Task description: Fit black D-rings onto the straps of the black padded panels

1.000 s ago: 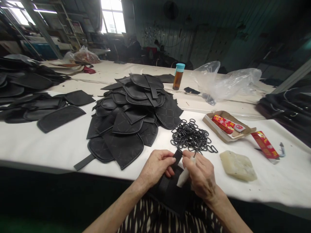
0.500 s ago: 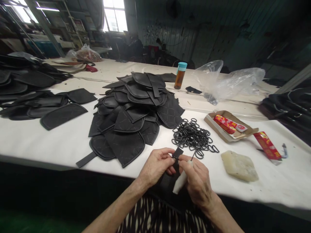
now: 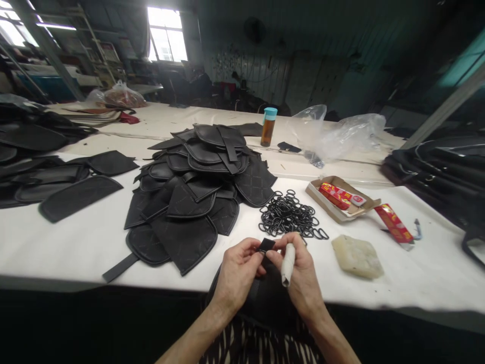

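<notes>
My left hand (image 3: 237, 273) is closed, thumb and fingers pinching a short black strap (image 3: 267, 244) near its end. A small shiny ring seems to sit around the strap at my fingertips. The strap belongs to a black leather flap (image 3: 265, 296) resting over my lap. My right hand (image 3: 301, 275) is wrapped round an awl with a white handle (image 3: 288, 265), its butt turned toward me. The awl's tip is hidden. That hand's thumb and forefinger also touch the strap's right edge. Just beyond both hands lies a heap of black metal rings (image 3: 288, 215) on the white-covered table (image 3: 242, 240).
A tall pile of black leather flaps (image 3: 193, 237) stands left of the rings; more flaps (image 3: 81, 197) lie farther left. To the right are a cardboard box (image 3: 343, 217), a red packet (image 3: 394, 227) and a yellowish block (image 3: 357, 257). Behind stand a bottle (image 3: 268, 129) and plastic bags (image 3: 346, 136).
The view has shifted slightly. The awl's handle has swung from slanting down-left to nearly upright, its shaft no longer showing. My hands have drawn together at the strap's end.
</notes>
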`<action>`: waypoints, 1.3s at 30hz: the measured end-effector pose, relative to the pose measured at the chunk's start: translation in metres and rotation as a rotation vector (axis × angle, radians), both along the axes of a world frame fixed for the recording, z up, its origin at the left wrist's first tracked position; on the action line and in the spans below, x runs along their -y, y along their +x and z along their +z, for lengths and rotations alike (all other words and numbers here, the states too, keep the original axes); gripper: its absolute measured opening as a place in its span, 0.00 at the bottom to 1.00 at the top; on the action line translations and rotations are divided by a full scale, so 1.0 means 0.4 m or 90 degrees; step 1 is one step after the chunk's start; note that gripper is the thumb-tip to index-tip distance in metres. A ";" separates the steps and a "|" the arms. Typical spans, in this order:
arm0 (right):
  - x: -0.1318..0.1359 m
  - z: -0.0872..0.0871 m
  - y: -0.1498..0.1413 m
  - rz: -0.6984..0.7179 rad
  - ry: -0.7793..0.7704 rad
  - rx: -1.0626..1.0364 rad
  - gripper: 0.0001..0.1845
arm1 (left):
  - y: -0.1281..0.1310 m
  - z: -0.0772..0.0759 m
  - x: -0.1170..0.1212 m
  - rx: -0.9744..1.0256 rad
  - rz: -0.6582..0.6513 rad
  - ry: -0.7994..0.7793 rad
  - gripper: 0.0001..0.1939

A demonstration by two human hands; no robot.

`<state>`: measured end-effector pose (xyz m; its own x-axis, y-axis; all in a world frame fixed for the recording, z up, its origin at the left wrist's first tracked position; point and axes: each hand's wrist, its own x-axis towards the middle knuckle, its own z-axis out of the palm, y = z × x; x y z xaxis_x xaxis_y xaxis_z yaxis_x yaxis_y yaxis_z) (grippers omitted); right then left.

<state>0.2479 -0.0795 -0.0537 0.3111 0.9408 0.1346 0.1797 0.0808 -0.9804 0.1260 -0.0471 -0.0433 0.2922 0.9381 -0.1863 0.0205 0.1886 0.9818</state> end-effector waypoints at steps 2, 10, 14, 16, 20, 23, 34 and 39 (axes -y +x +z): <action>-0.004 0.010 0.000 0.014 0.002 0.004 0.07 | -0.003 0.001 0.000 -0.007 -0.003 0.016 0.06; -0.016 0.031 0.000 0.010 0.044 0.052 0.06 | -0.010 0.009 0.003 -0.011 0.008 0.050 0.11; -0.019 0.034 0.024 -0.005 0.082 0.097 0.05 | -0.030 0.033 0.020 -0.104 0.076 0.091 0.12; -0.017 0.035 0.031 0.001 0.100 0.114 0.05 | -0.042 0.038 0.021 -0.065 -0.002 -0.023 0.17; -0.001 0.046 0.015 0.059 0.192 0.220 0.03 | -0.058 0.032 0.006 0.168 -0.176 -0.411 0.27; 0.019 0.061 -0.020 0.129 0.359 0.393 0.10 | -0.065 0.034 0.001 0.272 -0.134 -0.538 0.26; 0.061 0.040 -0.055 0.205 0.543 0.588 0.15 | -0.058 0.036 0.019 0.209 0.078 -0.419 0.04; 0.078 0.015 -0.033 0.168 0.375 0.402 0.10 | -0.047 0.023 0.032 0.247 0.044 -0.336 0.07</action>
<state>0.2347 -0.1106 -0.0476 -0.2003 0.6953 0.6902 0.5752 0.6538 -0.4917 0.1073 -0.0600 -0.0339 0.3735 0.7688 -0.5191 -0.3455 0.6346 0.6913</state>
